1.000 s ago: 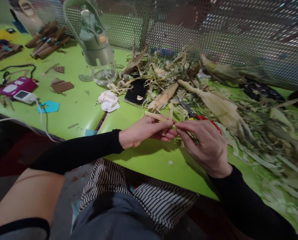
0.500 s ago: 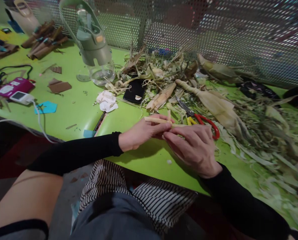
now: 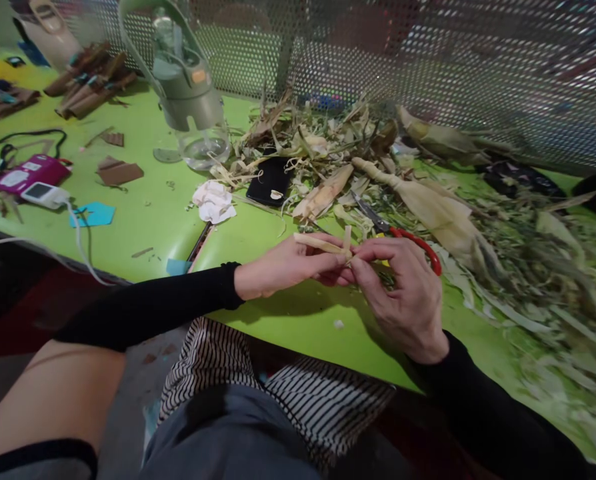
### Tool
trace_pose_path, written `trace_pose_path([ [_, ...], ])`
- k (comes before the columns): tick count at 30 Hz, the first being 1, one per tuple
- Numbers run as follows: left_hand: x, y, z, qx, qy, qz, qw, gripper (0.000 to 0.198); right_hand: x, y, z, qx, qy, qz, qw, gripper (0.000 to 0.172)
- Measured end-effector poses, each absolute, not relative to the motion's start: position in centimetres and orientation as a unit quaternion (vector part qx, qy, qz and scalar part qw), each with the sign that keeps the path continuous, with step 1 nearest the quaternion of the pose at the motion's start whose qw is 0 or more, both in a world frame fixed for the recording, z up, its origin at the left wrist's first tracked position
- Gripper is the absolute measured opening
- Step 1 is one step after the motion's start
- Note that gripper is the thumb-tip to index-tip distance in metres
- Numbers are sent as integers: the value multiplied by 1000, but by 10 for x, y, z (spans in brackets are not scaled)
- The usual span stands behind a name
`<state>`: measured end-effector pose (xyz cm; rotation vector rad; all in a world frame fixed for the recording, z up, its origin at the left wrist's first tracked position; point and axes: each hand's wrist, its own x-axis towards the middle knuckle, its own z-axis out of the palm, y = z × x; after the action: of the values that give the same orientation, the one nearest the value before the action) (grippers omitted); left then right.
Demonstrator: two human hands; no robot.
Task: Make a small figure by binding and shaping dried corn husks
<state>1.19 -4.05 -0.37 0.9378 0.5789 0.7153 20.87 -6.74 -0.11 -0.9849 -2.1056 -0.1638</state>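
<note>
Pale, flat corn husk strips (image 3: 321, 244) cross each other between my hands, with one short end standing up. My left hand (image 3: 298, 263) is closed, pinching the strips near their crossing between thumb and fingers. From the other side, my right hand (image 3: 403, 287) pinches at the same crossing with thumb and forefinger. The strip ends inside the fingers are partly hidden. Just behind my right hand lie red-handled scissors (image 3: 421, 243), their blades pointing away to the left. A dry husk piece (image 3: 323, 195) and a long twisted husk (image 3: 423, 197) rest beyond them.
A heap of shredded husks (image 3: 323, 133) covers the back and right of the green table (image 3: 258, 240). A black phone (image 3: 269, 181), crumpled tissue (image 3: 214, 202) and large water bottle (image 3: 193, 100) stand or lie behind my left hand. Further left are a purple device (image 3: 33, 173) and brown rolls (image 3: 93, 80).
Both hands have shifted slightly right with the husk strips. My right hand has drawn its fingers into a tighter thumb-and-forefinger pinch at the crossing.
</note>
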Motion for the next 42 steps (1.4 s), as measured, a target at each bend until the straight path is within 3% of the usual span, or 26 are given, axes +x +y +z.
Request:
trace_pose_path([
  [3, 12, -42, -1, 456, 262, 333, 782, 8, 209, -68, 0, -391, -825, -44, 406, 7],
  [6, 12, -42, 1, 463, 263, 325, 782, 6, 209, -68, -1, -394, -819, -41, 415, 9],
  [14, 10, -39, -7, 447, 274, 334, 783, 43, 207, -68, 1, -343, -844, -73, 405, 12],
  [18, 10, -38, -7, 464, 272, 342, 771, 47, 212, -68, 2, -400, -830, -43, 385, 10],
  [21, 10, -38, -6, 496, 258, 355, 750, 48, 214, -68, 4, -441, -827, 23, 348, 22],
  [28, 6, -34, -4, 594, 308, 306, 677, 22, 205, -71, 10, -421, -846, 151, 291, 39],
  [34, 5, -30, -2, 578, 257, 260, 729, 17, 206, -75, 13, -394, -846, 214, 287, 42],
  [39, 4, -23, -3, 512, 256, 241, 784, 17, 209, -73, 11, -392, -855, 208, 269, 39],
  [42, 6, -19, -6, 431, 300, 271, 806, 15, 215, -66, 3, -438, -845, 118, 283, 36],
])
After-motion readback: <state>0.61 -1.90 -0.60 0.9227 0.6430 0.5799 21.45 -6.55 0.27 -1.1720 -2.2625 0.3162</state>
